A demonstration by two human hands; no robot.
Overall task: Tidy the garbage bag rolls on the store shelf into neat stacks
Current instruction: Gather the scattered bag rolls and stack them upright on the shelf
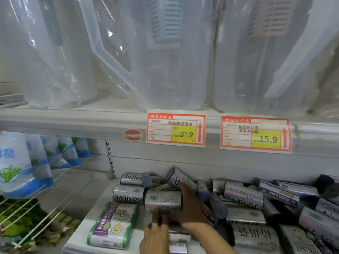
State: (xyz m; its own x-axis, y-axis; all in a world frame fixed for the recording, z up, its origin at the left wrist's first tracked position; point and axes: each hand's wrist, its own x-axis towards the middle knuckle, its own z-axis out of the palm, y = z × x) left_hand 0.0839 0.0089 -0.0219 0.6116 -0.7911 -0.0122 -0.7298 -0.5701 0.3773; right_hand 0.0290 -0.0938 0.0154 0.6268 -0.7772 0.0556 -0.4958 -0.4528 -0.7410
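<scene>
Silver garbage bag rolls lie in a jumble on the white shelf [80,235]. My right hand [191,205] reaches in from the lower right and wraps the right end of one silver roll [162,200], which lies sideways. My left hand [156,234] comes up from below, fingertips on that roll's lower edge. Behind it sit two stacked silver rolls [128,195] and a tilted roll [180,177]. Thin blue rolls [218,207] stick out to the right of my hand. Further rolls [244,197] are heaped at the right. A small roll under my left hand is partly hidden.
A green and purple pack of trash bags [113,224] lies at the shelf's front left. White and purple boxes [278,193] sit at the back right. Blue and white pouches [16,165] hang over a wire basket [36,215] at the left. Wrapped pitchers [165,61] stand on the upper shelf.
</scene>
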